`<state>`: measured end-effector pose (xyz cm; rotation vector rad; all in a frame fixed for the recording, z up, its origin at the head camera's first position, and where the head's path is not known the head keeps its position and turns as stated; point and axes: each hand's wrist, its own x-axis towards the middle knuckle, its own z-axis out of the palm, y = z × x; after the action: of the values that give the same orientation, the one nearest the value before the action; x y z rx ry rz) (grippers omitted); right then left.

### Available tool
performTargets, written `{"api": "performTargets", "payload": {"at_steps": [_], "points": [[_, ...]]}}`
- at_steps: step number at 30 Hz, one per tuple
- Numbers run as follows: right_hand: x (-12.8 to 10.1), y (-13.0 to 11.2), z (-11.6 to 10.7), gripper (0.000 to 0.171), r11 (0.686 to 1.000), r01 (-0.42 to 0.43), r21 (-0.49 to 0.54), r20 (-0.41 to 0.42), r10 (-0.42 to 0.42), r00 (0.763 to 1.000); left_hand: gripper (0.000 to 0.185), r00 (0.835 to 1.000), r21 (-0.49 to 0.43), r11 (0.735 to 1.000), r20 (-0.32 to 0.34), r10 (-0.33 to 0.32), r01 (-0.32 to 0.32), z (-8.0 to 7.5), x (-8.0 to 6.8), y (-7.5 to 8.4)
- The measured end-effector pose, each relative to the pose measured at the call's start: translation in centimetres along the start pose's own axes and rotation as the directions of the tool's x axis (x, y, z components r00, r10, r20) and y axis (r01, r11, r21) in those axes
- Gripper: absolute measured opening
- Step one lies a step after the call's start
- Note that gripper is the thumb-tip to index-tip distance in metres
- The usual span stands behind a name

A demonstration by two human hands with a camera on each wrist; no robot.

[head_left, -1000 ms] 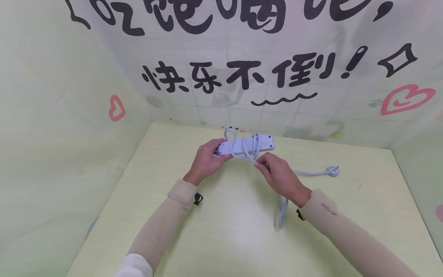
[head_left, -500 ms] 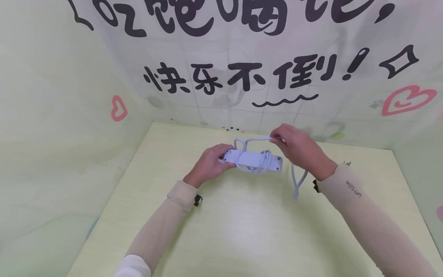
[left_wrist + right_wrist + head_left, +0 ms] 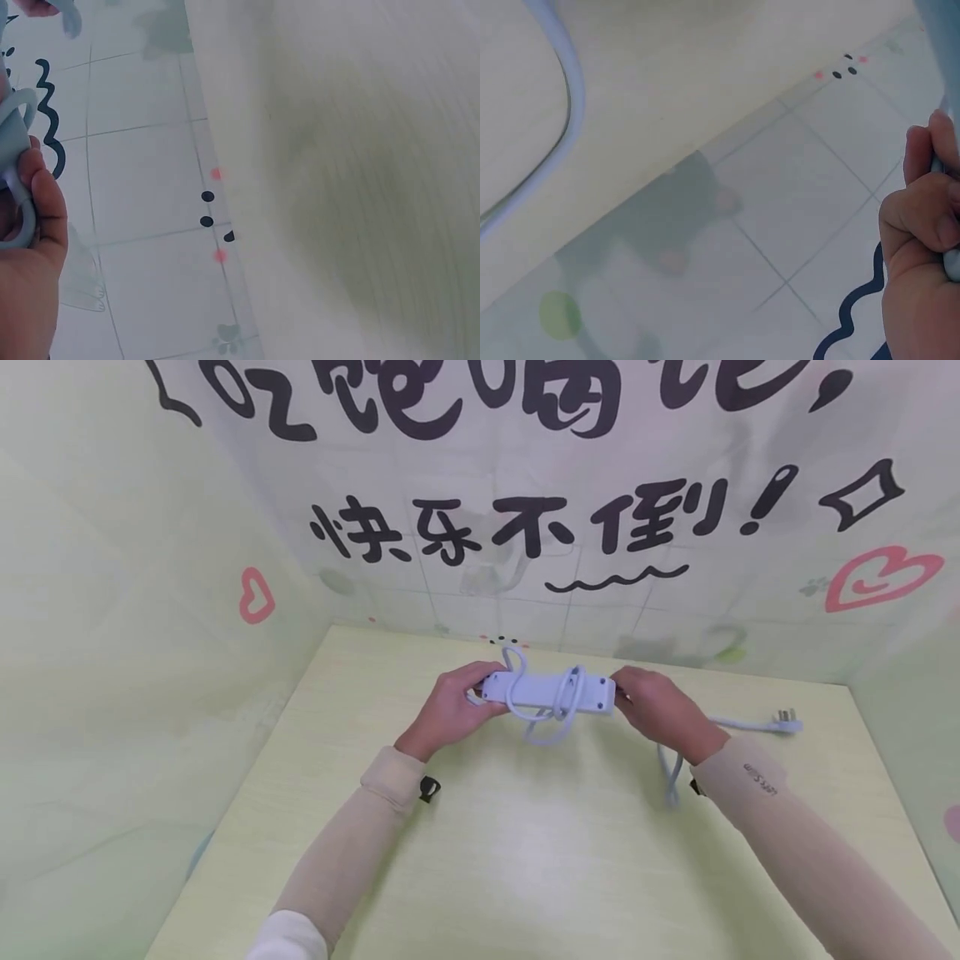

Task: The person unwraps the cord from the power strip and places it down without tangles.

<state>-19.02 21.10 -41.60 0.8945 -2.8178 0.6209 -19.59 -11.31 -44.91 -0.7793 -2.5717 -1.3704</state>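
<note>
White power strip (image 3: pixel 547 691), both hands' curled fingers (image 3: pixel 480 681) gripping its 2 ends

Both hands are bare: left hand (image 3: pixel 448 710), right hand (image 3: pixel 658 710). No rings or gloves seen. Each forearm is covered by a close-fitting beige sleeve running from wrist to beyond the elbow. The right sleeve (image 3: pixel 795 835) carries a small line of dark printed lettering near the wrist, too small to read. The left sleeve (image 3: pixel 352 843) ends over a white garment (image 3: pixel 288 939) at the upper arm. A small black clip or strap fitting (image 3: pixel 429 789) sits at the underside of each wrist.
</note>
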Motion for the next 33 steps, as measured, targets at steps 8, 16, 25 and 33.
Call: {"api": "performTargets", "payload": {"at_steps": [8, 16, 25, 33], "points": [[-2.3, -2.3, 2.1, 0.006, 0.986, 0.168, -0.005, -0.025, -0.169, 0.985, 0.046, 0.999, 0.056, 0.998, -0.037, -0.029, 0.031, 0.0, 0.3, -0.4], [-3.2, -5.0, 0.8, 0.019, 0.939, 0.342, -0.042, -0.149, -0.345, 0.927, 0.045, 0.997, 0.083, 0.995, -0.063, -0.045, 0.05, 0.0, 0.1, -1.0], [-2.0, -5.3, -3.5, 0.045, 0.917, 0.383, -0.113, -0.349, -0.398, 0.849, 0.05, 0.998, 0.073, 0.996, -0.038, -0.053, 0.056, 0.1, -0.1, -1.0], [-0.5, -3.9, -6.1, 0.016, 0.979, 0.186, -0.088, -0.497, -0.205, 0.843, 0.044, 0.995, 0.049, 0.996, 0.052, -0.081, 0.078, 0.5, -0.8, -1.0]]}}
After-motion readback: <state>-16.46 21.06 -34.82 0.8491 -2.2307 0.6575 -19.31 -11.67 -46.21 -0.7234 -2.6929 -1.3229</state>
